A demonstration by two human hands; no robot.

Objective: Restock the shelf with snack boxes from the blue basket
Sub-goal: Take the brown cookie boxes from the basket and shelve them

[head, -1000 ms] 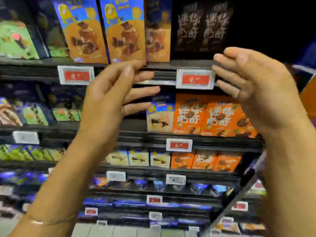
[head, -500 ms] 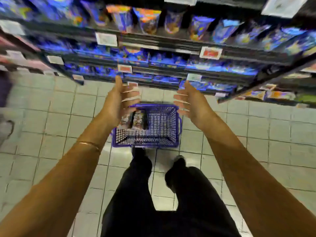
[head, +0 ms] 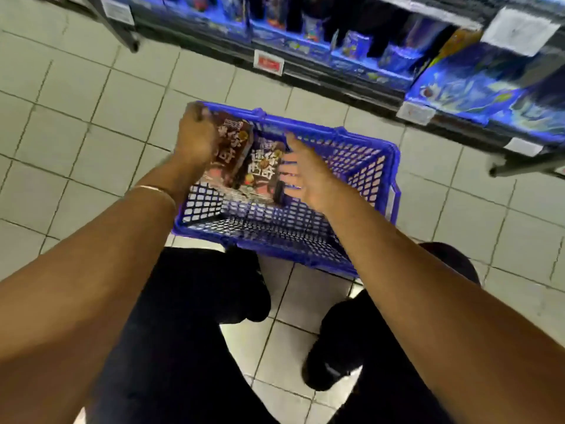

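The blue basket (head: 371,165) stands on the tiled floor in front of my feet. Two dark brown snack boxes lean side by side at its left end: the left box (head: 234,148) and the right box (head: 261,171). My left hand (head: 195,139) curls over the upper left edge of the left box and grips it. My right hand (head: 308,175) is inside the basket with its fingers spread and straight, touching the right edge of the right box. The rest of the basket floor shows bare mesh.
The bottom shelf (head: 351,84) runs across the top, filled with blue packages, with a red price tag (head: 269,63) on its edge. A shelf corner (head: 501,169) juts out at the right. My legs in black trousers and dark shoes (head: 330,362) stand just behind the basket.
My view dropped from the upper shelves to the floor. Both hands came down from shelf height into the basket; the left hand closed on the left box and the right reached the other box.
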